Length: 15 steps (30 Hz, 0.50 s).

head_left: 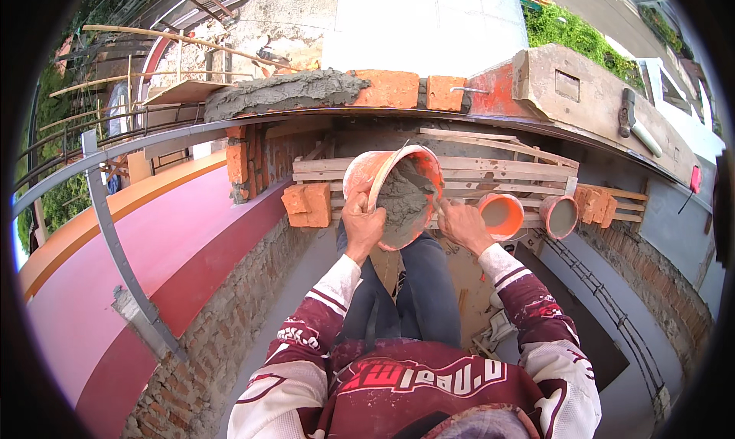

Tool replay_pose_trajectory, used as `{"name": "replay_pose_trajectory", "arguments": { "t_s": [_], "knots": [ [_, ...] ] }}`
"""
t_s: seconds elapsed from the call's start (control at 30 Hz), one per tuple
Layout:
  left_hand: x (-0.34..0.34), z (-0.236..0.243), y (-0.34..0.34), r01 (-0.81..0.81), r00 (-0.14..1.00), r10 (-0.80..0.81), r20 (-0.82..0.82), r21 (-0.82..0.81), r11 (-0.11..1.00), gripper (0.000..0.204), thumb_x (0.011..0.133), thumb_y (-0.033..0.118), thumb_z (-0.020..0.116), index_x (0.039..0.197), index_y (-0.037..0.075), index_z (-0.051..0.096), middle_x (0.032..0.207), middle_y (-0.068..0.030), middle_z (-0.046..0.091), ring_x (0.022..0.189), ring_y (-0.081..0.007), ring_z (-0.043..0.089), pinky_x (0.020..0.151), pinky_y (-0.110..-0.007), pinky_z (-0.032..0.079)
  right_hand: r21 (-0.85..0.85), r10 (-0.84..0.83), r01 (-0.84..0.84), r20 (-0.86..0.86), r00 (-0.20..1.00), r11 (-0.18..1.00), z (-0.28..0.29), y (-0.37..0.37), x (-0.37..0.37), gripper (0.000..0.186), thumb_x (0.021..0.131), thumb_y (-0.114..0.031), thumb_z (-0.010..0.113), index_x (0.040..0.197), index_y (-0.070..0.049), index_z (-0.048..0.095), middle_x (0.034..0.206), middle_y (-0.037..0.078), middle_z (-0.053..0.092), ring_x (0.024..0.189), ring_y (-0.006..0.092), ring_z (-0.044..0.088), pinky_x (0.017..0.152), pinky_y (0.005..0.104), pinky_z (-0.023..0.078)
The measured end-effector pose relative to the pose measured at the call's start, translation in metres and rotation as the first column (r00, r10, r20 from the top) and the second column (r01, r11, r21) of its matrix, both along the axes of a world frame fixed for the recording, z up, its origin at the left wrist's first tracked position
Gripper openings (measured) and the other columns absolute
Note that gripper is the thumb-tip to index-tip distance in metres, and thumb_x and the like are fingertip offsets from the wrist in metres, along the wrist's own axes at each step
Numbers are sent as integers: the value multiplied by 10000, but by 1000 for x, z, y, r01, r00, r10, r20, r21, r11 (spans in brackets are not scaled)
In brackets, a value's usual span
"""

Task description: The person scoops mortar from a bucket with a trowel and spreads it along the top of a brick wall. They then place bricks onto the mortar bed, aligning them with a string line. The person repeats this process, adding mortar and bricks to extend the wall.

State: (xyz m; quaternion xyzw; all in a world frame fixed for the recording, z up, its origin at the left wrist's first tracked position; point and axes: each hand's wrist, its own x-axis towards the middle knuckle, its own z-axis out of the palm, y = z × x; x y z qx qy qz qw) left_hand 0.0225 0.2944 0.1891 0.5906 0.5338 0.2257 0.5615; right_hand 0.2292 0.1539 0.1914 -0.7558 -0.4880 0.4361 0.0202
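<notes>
An orange bucket, smeared with mortar, is tipped toward me over the wooden slats. Grey mortar lies inside it. My left hand is closed on the bucket's left rim. Against the right side of the opening, my right hand is closed around what looks like a trowel's handle; its blade is hidden or coated in the mortar. Beyond the bucket runs the wall top, with a thick bed of mortar on the left and an orange brick at its right end.
Two smaller buckets, an orange one and a mortar-stained one, stand right on the wooden slats. Loose bricks lie at both ends, left and right. A hammer rests on the ledge. A metal bar slants at left.
</notes>
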Motion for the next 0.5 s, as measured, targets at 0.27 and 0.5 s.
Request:
{"name": "replay_pose_trajectory", "arguments": {
  "t_s": [0.27,0.5],
  "knots": [
    [-20,9,7,-6,1000,5,-11,-51,999,177,687,-93,589,660,-29,427,1236,-177,687,963,-159,612,809,-277,464,14,-88,107,-468,879,994,9,-32,-53,389,916,-225,628,1264,-49,635,1006,225,704,918,443,681,770,519,544],
    [-22,14,-6,-112,990,99,-104,-123,986,167,683,-81,598,659,-25,442,1199,-150,681,988,-171,615,820,-281,461,215,295,-321,146,944,922,23,-23,-24,432,902,-122,574,1329,-70,606,1046,165,677,981,319,677,823,471,509]
  ]
}}
